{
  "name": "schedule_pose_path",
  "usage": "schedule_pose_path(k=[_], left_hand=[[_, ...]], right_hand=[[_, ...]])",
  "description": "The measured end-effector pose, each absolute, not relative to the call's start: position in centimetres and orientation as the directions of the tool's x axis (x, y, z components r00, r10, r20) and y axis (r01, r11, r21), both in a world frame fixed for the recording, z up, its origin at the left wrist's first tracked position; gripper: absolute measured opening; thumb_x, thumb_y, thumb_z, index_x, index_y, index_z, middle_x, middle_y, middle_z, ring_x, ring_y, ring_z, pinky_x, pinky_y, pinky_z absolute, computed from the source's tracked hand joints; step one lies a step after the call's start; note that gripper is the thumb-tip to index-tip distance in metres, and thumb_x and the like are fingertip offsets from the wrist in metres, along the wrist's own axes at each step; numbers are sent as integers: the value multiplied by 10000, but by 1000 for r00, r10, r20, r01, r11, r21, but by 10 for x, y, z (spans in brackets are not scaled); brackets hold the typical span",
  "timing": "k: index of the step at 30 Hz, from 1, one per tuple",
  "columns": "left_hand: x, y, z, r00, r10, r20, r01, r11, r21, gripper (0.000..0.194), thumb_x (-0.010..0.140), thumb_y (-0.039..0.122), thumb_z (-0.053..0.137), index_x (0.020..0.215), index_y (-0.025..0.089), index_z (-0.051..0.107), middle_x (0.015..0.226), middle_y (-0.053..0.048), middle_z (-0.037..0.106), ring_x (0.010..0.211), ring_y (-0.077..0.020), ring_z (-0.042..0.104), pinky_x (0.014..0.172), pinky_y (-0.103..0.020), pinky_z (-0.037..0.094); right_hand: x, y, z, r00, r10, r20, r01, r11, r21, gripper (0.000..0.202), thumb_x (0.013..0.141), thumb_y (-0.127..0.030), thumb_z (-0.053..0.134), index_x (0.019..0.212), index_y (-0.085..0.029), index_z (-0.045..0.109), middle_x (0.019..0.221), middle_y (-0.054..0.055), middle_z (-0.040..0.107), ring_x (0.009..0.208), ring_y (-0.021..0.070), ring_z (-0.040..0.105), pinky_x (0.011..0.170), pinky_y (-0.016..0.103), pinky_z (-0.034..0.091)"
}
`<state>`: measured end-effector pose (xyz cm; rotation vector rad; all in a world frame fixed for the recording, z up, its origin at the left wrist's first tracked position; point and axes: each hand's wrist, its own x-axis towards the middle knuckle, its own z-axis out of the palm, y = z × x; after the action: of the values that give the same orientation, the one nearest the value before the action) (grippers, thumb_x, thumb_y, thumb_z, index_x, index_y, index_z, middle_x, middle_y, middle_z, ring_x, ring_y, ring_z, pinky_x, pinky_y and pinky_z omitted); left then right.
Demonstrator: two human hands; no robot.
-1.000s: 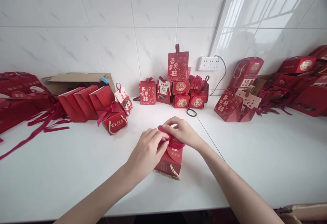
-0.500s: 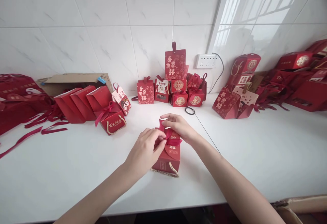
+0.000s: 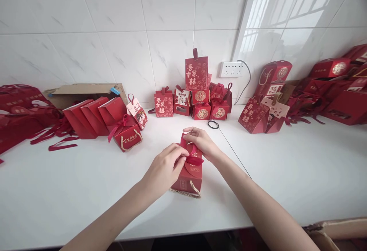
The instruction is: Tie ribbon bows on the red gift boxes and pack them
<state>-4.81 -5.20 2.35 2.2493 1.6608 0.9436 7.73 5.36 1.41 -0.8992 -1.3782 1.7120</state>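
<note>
A red gift box (image 3: 191, 174) with twisted cream rope along its lower side sits on the white table in front of me. A shiny red ribbon (image 3: 195, 161) is looped into a bow on its top. My left hand (image 3: 168, 163) pinches the ribbon near its knot, thumb and forefinger together. My right hand (image 3: 200, 141) grips the upper ribbon part at the far side of the box between its fingers. The knot itself is partly hidden by my left fingers.
Red boxes (image 3: 196, 73) are stacked against the tiled wall, beside a power strip (image 3: 231, 69). More boxes (image 3: 130, 138) and loose ribbons stand left, others (image 3: 254, 115) right. A thin black cord (image 3: 233, 149) crosses the table. A cardboard box (image 3: 341, 230) is lower right.
Both hands have shifted very slightly, still on the ribbon. The bow's loops look a little flatter and lower. The view has moved slightly.
</note>
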Motion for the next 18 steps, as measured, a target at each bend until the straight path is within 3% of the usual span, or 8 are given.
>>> schedule_pose_path(k=[5,11,13,18], left_hand=[[-48,-51,24,203,906,371,780,-379,497,197,872,141,386,903,229,560,907,-11,576,820,-144,586,724,-262,461],[-47,-52,24,151,923,353,788,-328,521,112,834,122,414,776,212,445,816,9,559,745,-139,565,672,-256,456],[-47,-52,24,155,921,357,791,-332,514,127,828,109,406,756,210,432,809,11,550,743,-138,561,669,-255,454],[-47,-52,24,173,909,379,781,-361,509,136,836,100,397,783,207,463,843,6,555,756,-129,566,687,-250,463]], right_hand=[[80,61,11,-545,813,-203,57,-206,-977,107,712,-211,624,799,-163,585,687,13,615,559,107,539,535,227,430],[100,76,9,-513,780,-358,243,-268,-932,424,818,-557,460,826,-165,620,662,15,572,551,108,519,538,237,427],[105,78,10,-551,770,-322,235,-228,-945,399,803,-537,502,782,-159,627,621,-6,539,538,91,497,545,224,423],[101,73,11,-611,788,-74,-57,-137,-989,231,657,-336,721,760,-165,605,624,-53,526,510,48,453,524,186,392]])
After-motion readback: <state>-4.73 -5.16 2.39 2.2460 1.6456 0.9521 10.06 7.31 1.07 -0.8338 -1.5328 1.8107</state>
